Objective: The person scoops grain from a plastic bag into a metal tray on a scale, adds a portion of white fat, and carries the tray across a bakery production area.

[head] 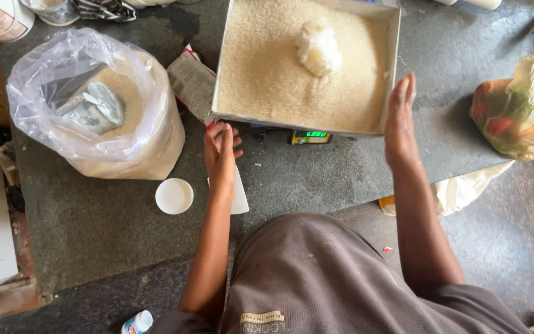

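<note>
The left hand [220, 158] is held at the near left corner of the tray [392, 55], its fingers loosely curled and narrow, with nothing seen in their grip; whether the fingertips touch the tray's rim cannot be told. Under the wrist a white card [240, 196] is laid flat on the grey counter [94, 229]. The right hand [400, 120] is raised edge-on just beside the tray's right wall, fingers straight and pressed together, palm turned toward the tray, nothing held.

Beyond both sets of fingers the tray is filled with pale grain [267, 68], and a white lump [317, 48] is seen on top, up from the right fingertips. Between the two hands, under the tray's near edge, the green display of a scale [309, 137] is lit. Left of the left fingers a printed packet [191, 83] is tucked against the tray, and further left an open plastic sack [103, 105] of grain is stood. A white lid [174, 196] is set just left of the left wrist. Well right of the right hand, a bag of vegetables [520, 105] is slumped.
</note>
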